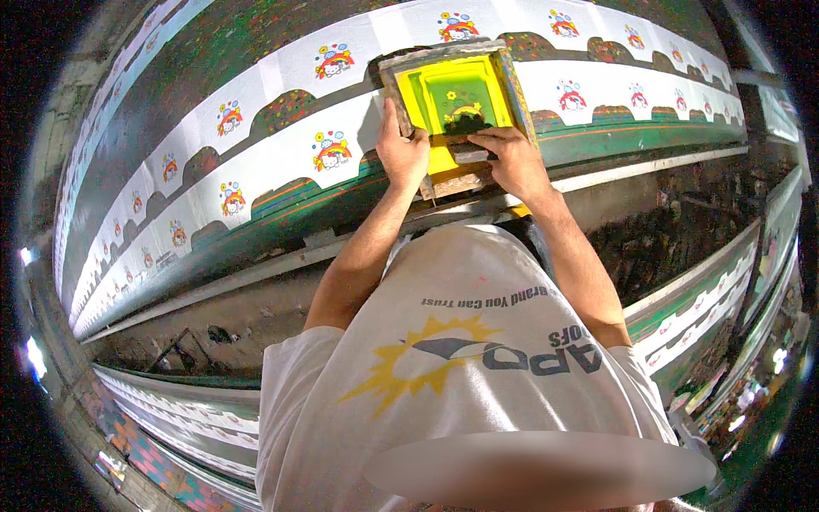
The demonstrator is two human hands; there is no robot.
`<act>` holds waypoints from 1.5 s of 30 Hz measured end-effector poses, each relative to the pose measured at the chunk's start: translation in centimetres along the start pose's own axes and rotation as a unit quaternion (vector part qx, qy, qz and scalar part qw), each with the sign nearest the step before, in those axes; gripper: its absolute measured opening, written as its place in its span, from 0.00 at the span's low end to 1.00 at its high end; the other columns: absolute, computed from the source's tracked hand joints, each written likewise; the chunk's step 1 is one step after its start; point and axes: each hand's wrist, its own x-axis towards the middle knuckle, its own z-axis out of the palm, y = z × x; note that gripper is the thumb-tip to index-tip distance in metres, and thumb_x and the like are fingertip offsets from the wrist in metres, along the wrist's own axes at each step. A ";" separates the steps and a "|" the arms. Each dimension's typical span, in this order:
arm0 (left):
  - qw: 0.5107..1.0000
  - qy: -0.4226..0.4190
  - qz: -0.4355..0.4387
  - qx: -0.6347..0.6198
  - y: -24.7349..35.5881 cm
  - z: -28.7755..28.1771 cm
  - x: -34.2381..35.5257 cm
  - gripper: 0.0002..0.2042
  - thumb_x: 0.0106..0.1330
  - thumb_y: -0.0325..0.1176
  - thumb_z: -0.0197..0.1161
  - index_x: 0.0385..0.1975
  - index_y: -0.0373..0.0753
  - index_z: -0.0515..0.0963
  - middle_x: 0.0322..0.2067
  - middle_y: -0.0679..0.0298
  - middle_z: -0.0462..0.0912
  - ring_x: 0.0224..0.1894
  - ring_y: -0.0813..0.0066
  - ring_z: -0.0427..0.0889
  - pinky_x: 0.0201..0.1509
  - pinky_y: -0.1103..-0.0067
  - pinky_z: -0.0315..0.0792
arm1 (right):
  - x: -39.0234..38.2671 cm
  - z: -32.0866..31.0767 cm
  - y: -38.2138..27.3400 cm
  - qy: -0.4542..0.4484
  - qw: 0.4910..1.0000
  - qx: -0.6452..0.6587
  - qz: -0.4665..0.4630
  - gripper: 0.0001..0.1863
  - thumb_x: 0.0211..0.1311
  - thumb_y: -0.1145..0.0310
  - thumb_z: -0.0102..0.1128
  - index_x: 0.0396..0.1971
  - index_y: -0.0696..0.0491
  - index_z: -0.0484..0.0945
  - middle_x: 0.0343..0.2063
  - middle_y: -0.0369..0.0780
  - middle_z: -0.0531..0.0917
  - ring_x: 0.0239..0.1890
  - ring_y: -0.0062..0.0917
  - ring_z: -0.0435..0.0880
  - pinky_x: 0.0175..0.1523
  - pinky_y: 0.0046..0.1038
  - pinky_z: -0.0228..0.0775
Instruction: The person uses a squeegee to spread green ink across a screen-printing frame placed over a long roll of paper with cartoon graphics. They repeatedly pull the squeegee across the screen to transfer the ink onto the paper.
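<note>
A wooden-framed printing screen (522, 101) lies over white fabric pieces on the long table, its mesh coated in yellow and green. My left hand (404, 155) is closed on the near left part of the frame, index finger stretched along the side bar. My right hand (515, 164) is closed at the near end of the screen, its fingers bent over a short squeegee (471, 157); part of that tool is hidden by the hand. A dark patch shows on the mesh just beyond these fingers. Yellow ink (439, 160) lies at the near end of the screen.
Rows of white fabric pieces (294, 149) with printed rainbow pictures run along the green table (576, 147) on both sides. A pale rail (648, 165) edges the table near my body. Behind me stand more tables with printed pieces (701, 309).
</note>
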 end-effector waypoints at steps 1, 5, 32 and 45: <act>1.000 0.001 -0.002 -0.004 0.0 0.0 0.0 0.41 0.57 0.22 0.72 0.75 0.28 0.67 0.67 0.39 0.78 0.69 0.45 0.80 0.72 0.62 0.75 | 0.1 0.0 0.1 -0.006 1.000 -0.003 0.008 0.33 0.53 0.83 0.69 0.62 0.45 0.87 0.59 0.39 0.87 0.60 0.39 0.85 0.67 0.39 0.79; 1.000 0.018 -0.004 -0.012 -0.1 0.3 0.1 0.40 0.58 0.21 0.72 0.76 0.29 0.68 0.64 0.42 0.83 0.63 0.56 0.85 0.67 0.68 0.79 | 0.0 0.0 0.2 0.000 1.000 -0.019 -0.005 0.32 0.51 0.79 0.68 0.60 0.42 0.88 0.57 0.38 0.88 0.61 0.36 0.86 0.65 0.37 0.81; 0.999 0.017 -0.003 -0.050 14.3 21.5 -3.2 0.39 0.57 0.19 0.67 0.75 0.25 0.67 0.70 0.41 0.77 0.70 0.56 0.80 0.75 0.70 0.71 | -5.4 -10.7 22.7 0.054 0.998 -0.018 -0.039 0.33 0.50 0.79 0.69 0.61 0.44 0.86 0.59 0.38 0.86 0.62 0.37 0.83 0.69 0.37 0.78; 0.995 0.050 0.074 0.048 13.1 22.1 -2.8 0.39 0.56 0.21 0.67 0.74 0.37 0.72 0.52 0.44 0.89 0.51 0.52 0.92 0.56 0.65 0.83 | -4.4 -12.2 23.6 0.030 0.994 -0.029 -0.096 0.34 0.49 0.70 0.78 0.61 0.45 0.84 0.58 0.39 0.85 0.62 0.39 0.81 0.69 0.39 0.77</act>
